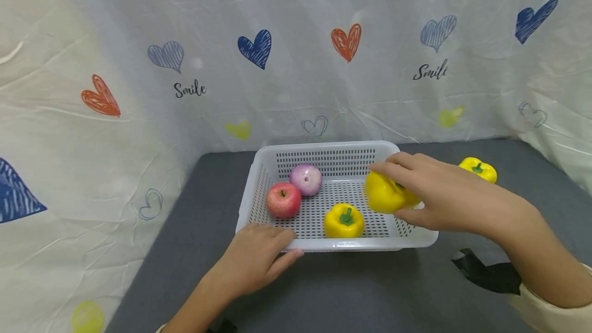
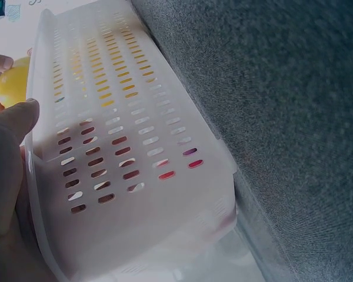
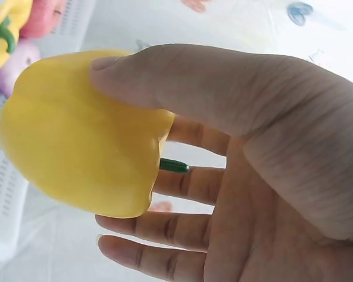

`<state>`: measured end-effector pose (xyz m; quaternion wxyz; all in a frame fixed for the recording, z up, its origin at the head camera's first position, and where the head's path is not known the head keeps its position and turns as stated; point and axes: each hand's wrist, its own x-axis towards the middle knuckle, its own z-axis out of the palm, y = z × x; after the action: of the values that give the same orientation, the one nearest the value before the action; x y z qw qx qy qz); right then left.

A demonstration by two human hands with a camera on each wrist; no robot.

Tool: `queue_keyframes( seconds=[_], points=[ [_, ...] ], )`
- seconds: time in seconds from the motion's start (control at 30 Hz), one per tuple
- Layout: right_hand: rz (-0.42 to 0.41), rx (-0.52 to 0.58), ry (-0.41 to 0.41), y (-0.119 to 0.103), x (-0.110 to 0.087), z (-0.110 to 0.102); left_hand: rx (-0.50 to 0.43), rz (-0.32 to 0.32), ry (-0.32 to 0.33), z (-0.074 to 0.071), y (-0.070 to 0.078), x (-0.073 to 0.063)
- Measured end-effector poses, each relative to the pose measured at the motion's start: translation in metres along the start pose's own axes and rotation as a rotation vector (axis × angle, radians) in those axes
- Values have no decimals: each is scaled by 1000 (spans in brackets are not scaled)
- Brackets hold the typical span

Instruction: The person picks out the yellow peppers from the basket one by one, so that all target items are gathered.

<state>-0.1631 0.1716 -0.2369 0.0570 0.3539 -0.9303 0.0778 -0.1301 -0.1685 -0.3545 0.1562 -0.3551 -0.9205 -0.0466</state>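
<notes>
A yellow bell pepper with a green stem is held between the thumb and fingers of my right hand, over the right end of the white plastic basket. My left hand holds the basket's near rim at the left, fingers over the edge and thumb along the front. Inside the basket, a red apple lies at the left beside a purple onion. Another yellow bell pepper sits near the front wall, stem up.
One more yellow bell pepper lies on the dark grey table, right of the basket and partly behind my right hand. Behind the table hangs a white curtain printed with hearts.
</notes>
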Motion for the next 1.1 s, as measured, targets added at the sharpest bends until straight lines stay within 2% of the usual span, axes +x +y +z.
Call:
queue_keyframes(
  seconds=[0.1,0.3,0.57,0.7,0.87,1.1],
  points=[
    [31,-1,25,7,-12,-3,-1,11,21,0,0,0],
    [151,-37,36,23,-31,-6,3,2,9,1,-1,0],
    [196,-98,93,43,-55,4,1,-4,-3,1,-1,0],
    [235,-103,73,51,-61,11,6,-10,-15,1,-1,0],
    [238,-76,51,61,-68,21,3,-17,-23,2,-1,0],
    [265,-16,-22,69,-68,38,-3,-19,-26,2,-1,0]
  ],
)
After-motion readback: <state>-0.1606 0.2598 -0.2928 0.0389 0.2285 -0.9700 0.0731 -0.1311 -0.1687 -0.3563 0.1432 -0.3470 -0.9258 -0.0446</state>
